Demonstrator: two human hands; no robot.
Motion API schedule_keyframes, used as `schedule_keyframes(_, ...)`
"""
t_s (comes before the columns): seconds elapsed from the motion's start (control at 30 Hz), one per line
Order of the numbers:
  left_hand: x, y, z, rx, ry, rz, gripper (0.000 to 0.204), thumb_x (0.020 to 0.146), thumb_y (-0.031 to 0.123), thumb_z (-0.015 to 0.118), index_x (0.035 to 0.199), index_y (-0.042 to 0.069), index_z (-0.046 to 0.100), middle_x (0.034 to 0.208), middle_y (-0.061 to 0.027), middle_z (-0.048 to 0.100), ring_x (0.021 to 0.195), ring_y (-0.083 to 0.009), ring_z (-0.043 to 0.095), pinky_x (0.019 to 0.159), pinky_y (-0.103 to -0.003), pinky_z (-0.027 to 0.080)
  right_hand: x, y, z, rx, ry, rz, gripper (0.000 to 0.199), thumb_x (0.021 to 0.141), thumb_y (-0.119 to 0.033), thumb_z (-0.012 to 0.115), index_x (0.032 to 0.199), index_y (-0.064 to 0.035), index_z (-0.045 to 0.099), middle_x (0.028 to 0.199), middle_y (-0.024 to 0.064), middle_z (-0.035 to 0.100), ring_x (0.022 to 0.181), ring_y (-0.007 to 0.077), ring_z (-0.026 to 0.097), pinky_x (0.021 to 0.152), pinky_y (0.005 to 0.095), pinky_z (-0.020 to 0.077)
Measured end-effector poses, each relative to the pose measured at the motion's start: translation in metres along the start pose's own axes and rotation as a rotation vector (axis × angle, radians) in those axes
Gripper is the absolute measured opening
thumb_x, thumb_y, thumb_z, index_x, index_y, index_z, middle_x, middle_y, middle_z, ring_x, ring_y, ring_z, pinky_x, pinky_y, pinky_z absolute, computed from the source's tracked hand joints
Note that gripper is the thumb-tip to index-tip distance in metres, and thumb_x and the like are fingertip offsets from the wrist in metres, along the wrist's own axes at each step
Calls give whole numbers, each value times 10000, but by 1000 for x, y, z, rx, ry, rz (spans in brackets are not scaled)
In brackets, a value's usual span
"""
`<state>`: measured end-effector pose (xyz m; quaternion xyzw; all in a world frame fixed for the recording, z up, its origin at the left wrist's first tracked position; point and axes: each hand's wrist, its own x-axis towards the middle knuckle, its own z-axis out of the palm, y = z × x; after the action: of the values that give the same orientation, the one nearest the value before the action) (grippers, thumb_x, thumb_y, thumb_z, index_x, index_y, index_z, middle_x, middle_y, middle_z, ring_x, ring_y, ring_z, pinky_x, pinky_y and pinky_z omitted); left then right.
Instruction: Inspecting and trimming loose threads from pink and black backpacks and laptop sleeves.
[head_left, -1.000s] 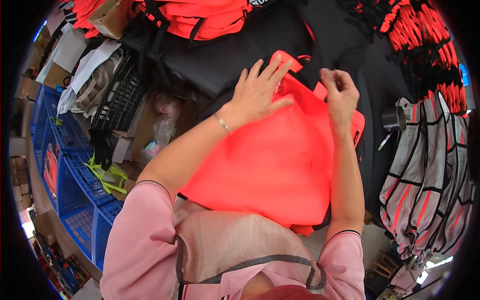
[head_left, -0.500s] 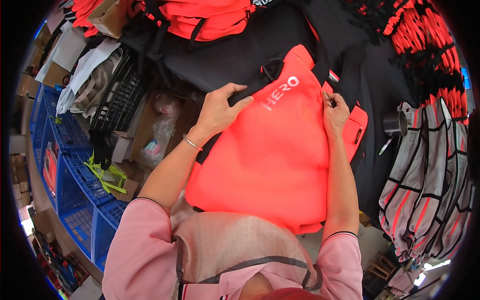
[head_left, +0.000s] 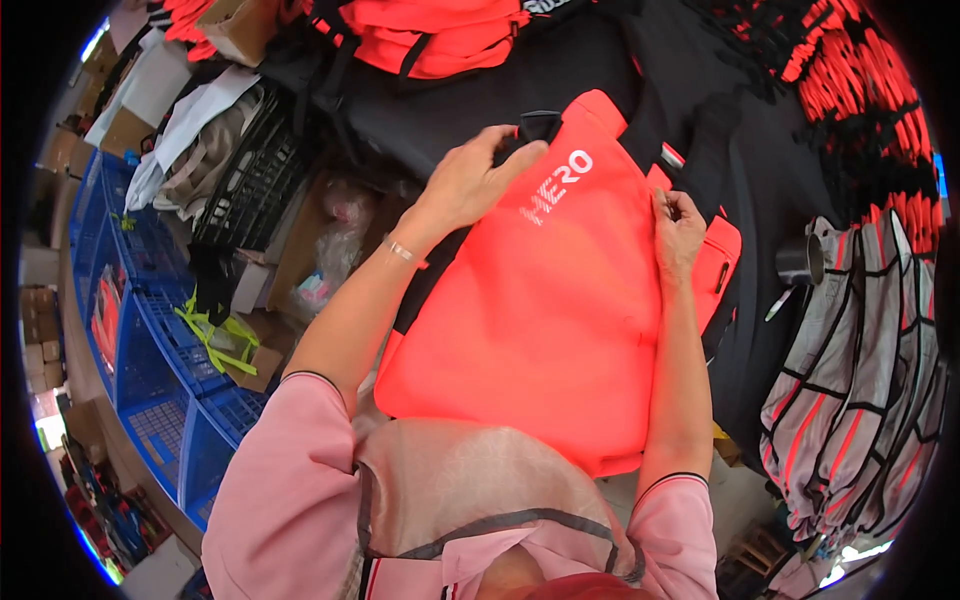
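A bright coral-red backpack with pale lettering and black side edges lies in front of me, its narrow top pointing away. My left hand holds its upper left edge, with the thumb on the red front and the fingers over the black side by the black top loop. At the upper right edge, my right hand is closed, with a small dark thing in its curled fingers that I cannot make out. Beside that hand sit a red side pocket with a dark zip and a small striped tag.
Black fabric lies beneath and beyond the backpack. More red bags are piled at the far side. Grey bag pieces hang at right, by a metal cup. Blue crates and an open carton stand at left.
My left hand has moved up and right along the backpack's edge, closer to the top loop. My right hand stays at the upper right edge, its fingers still curled.
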<state>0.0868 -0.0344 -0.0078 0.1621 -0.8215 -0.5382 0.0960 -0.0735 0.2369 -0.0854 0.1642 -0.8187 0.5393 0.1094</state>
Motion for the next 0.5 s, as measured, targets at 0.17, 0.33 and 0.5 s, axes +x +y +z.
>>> schedule_keyframes(0.17, 49, -25, 6, 152, -58, -106, 694, 897, 583, 568, 1104, -77, 625, 936, -250, 684, 946, -324, 680, 824, -388, 496, 5, 2, 7, 130, -55, 51, 198, 884, -128, 709, 765, -2, 612, 641, -35, 521, 602, 40, 414, 550, 231, 359)
schedule_keyframes(0.33, 51, -53, -6, 176, -7, -131, 658, 898, 564, 584, 1003, -82, 649, 871, -216, 695, 860, -269, 682, 774, -376, 487, 29, -33, -3, 348, -2, 217, 229, 913, -166, 657, 776, 16, 628, 662, -39, 558, 629, 41, 463, 571, 248, 385)
schedule_keyframes(0.5, 45, -40, -3, 50, -41, -165, 678, 922, 563, 553, 1091, -88, 641, 979, -202, 696, 904, -232, 647, 843, -326, 472, 101, -4, -47, -143, 196, 267, 382, 865, -376, 670, 902, 3, 693, 769, 87, 670, 736, 151, 608, 707, 325, 479)
